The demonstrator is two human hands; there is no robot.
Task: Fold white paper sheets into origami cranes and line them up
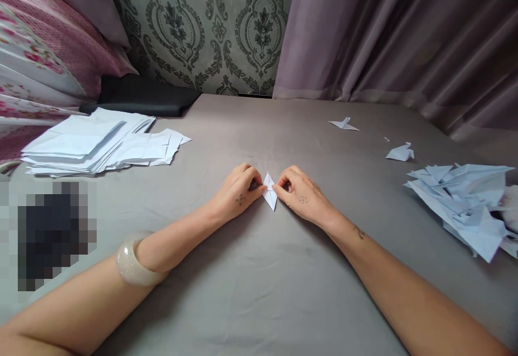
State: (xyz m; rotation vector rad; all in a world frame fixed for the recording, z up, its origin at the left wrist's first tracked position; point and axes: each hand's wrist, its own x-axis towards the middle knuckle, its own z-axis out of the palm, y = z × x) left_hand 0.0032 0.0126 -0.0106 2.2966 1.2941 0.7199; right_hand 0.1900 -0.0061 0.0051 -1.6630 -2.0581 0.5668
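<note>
A small white folded paper, diamond-shaped with a crease down its middle, is held between my two hands just above or on the grey cloth surface; I cannot tell which. My left hand pinches its left corner between thumb and fingers. On the opposite side, my right hand pinches the right corner in the same way. The paper's upper and lower points stick out free between the hands. A pale bangle circles my left forearm.
Stacked white paper sheets lie at the left, before a black folded item. At the right sits a heap of folded papers. Two folded paper birds, one nearer and one farther, stand behind it. A purple curtain hangs at the back.
</note>
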